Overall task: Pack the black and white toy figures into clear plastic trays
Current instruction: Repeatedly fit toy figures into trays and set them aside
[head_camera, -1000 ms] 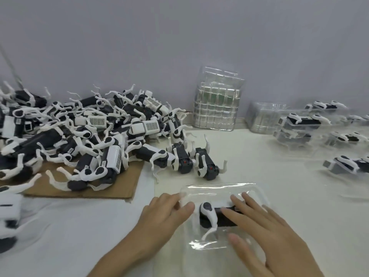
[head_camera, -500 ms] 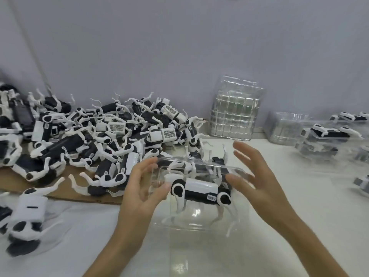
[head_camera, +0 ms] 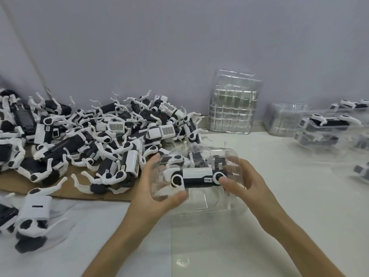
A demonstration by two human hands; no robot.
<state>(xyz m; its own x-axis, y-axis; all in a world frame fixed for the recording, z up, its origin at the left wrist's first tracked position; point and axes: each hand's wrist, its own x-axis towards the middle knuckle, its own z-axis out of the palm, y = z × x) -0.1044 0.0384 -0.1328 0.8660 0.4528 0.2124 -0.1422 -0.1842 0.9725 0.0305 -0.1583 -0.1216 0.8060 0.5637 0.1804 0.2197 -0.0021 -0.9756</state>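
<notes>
Showing only a small white label [head_camera: 207, 179] on the toy figure [head_camera: 196, 173] in the clear tray [head_camera: 232, 156]; tiny characters blurring beyond reading, ending in an upward arrow.

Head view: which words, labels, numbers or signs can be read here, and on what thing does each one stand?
"↑" beside dark characters too small to read: small white sticker on the black and white toy figure inside the clear plastic tray.
Small stickers in the heap of loose toy figures: too blurred to read.
No other text shows.
</notes>
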